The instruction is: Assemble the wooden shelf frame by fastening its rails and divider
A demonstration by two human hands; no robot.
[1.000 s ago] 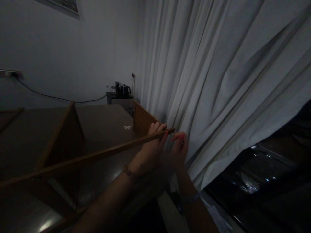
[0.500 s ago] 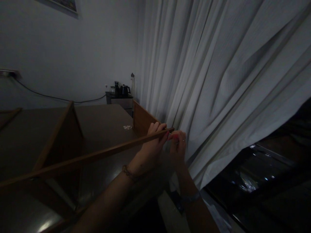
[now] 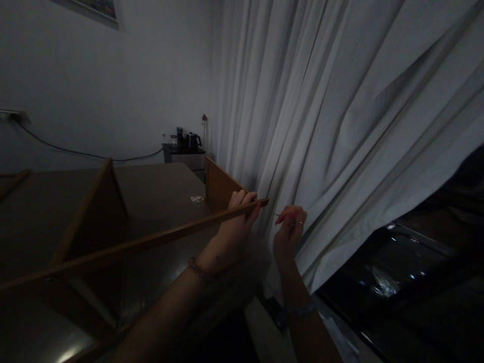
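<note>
A brown wooden shelf frame (image 3: 162, 237) lies on the table, with upright panels between its long boards. My left hand (image 3: 236, 229) is closed round the long board near its right end, thumb on the near side and fingers over the far side. To the right of that end, apart from the wood, my right hand (image 3: 290, 227) is pinched. A thin metal piece (image 3: 277, 215) pokes out from its fingertips toward the board; the rest of it is hidden, so its kind does not show. Behind my left hand stands the frame's end panel (image 3: 221, 185).
Small pale pieces (image 3: 197, 198) lie on the dark table (image 3: 155, 186). A black kettle (image 3: 193, 140) stands on a cabinet (image 3: 188, 160) at the back. White curtains (image 3: 321, 126) hang close on the right, and a black cable (image 3: 75, 149) runs along the wall.
My right hand has moved right, away from the board's end, with the thin metal piece still in its fingers. My left hand keeps its grip on the board.
</note>
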